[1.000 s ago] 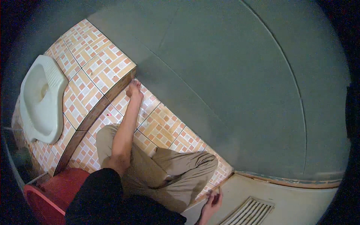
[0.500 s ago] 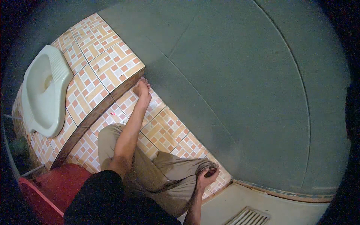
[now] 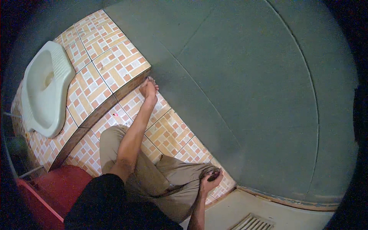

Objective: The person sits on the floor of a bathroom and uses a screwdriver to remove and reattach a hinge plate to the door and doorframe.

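Note:
My left arm stretches forward, and my left hand (image 3: pixel 149 90) is closed low at the corner where the raised tiled step (image 3: pixel 132 81) meets the grey-green wall (image 3: pixel 230 76). A small pale patch (image 3: pixel 150 79) shows at its fingertips; I cannot make out what it is. Over my bent right knee, in khaki trousers (image 3: pixel 180 172), my right hand (image 3: pixel 209 184) curls around a dark reddish-brown rounded thing (image 3: pixel 214 176). Its kind does not show. The lower floor tiles (image 3: pixel 165 132) carry an orange, cream and white pattern.
A white squat toilet (image 3: pixel 42 99) is set into the raised step at the left. A red plastic container (image 3: pixel 73 180) stands beside me at the lower left. A slotted vent (image 3: pixel 253 222) sits in the pale panel (image 3: pixel 226 207) at the lower right. A tiny red scrap (image 3: pixel 115 114) lies on the tiles.
My left hand has shifted slightly right along the foot of the wall, and its wrist has turned a little. The right hand stays on the knee. The view has tilted slightly.

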`<state>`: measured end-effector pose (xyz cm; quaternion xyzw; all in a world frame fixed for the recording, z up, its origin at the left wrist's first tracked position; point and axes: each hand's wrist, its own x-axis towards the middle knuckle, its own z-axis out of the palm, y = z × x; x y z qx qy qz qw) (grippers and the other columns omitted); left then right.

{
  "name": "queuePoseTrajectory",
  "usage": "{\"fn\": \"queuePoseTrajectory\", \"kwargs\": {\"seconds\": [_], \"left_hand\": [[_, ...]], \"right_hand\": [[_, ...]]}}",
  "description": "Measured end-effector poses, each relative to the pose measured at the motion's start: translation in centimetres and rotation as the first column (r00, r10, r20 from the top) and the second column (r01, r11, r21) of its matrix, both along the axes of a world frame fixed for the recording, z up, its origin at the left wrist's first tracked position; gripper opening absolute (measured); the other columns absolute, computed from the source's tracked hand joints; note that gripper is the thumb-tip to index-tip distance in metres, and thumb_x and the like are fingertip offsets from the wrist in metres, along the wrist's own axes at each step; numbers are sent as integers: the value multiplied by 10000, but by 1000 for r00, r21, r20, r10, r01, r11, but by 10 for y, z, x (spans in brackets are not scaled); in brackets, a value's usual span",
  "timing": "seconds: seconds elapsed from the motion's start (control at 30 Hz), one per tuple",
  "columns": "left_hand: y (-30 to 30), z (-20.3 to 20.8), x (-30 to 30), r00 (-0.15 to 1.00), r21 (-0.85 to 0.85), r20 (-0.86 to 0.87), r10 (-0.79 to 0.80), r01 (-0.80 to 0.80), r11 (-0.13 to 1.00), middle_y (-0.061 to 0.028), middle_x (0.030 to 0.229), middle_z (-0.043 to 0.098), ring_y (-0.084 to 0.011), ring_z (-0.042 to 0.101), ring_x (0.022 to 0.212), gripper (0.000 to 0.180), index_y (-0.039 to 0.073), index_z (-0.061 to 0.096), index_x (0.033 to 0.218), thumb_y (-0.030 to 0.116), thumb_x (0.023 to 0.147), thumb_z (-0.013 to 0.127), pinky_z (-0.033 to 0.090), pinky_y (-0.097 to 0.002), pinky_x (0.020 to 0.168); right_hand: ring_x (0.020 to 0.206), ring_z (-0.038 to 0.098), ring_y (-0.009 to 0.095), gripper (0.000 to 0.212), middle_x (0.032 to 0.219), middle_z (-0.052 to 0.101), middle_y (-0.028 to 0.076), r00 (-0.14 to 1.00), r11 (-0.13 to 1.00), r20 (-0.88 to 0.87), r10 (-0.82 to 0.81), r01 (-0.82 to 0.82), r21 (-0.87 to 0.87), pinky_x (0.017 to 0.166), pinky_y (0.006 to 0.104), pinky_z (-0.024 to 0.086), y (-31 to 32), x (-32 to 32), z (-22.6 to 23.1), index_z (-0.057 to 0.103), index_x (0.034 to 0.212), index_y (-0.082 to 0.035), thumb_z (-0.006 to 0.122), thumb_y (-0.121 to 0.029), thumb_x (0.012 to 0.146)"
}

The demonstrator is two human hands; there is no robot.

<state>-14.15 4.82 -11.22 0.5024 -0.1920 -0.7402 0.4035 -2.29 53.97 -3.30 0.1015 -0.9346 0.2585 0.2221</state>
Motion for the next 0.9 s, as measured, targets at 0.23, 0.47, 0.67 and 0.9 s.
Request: {"fn": "queuePoseTrajectory", "kwargs": {"seconds": [0.23,0.47,0.67,0.9], "left_hand": [[-15,-29,-1,988,278,-64,143,-120,953,-95,726,635,-167,594,550,169,-10,650,859,123,949,597,495,-297,461],[1,-17,3,1000,-68,18,-25,26,997,-100,738,634,-172,583,523,257,-4,649,848,210,975,589,515,-293,465],[-20,-40,0,996,232,-31,89,-79,969,-92,778,646,-163,607,606,177,24,650,882,183,955,617,530,-285,519],[2,-19,-3,976,186,-193,99,-62,981,-83,777,637,-156,589,602,147,15,647,890,136,953,593,527,-293,518]], "right_hand": [[973,555,340,540,1099,564,189,999,997,43,25,-22,-71,900,413,445,-7,2,-3,521,1315,40,608,-221,852],[1013,561,347,525,1129,561,203,999,999,-6,31,-32,-39,908,412,453,-4,1,-3,516,1311,48,607,-202,858],[1012,564,349,508,1120,561,207,999,998,2,41,-41,-38,905,417,455,-10,0,-4,524,1296,51,607,-209,867],[932,544,322,474,1023,539,175,999,999,-18,41,-41,29,861,413,450,8,-1,-7,539,1274,41,582,-159,846]]}}
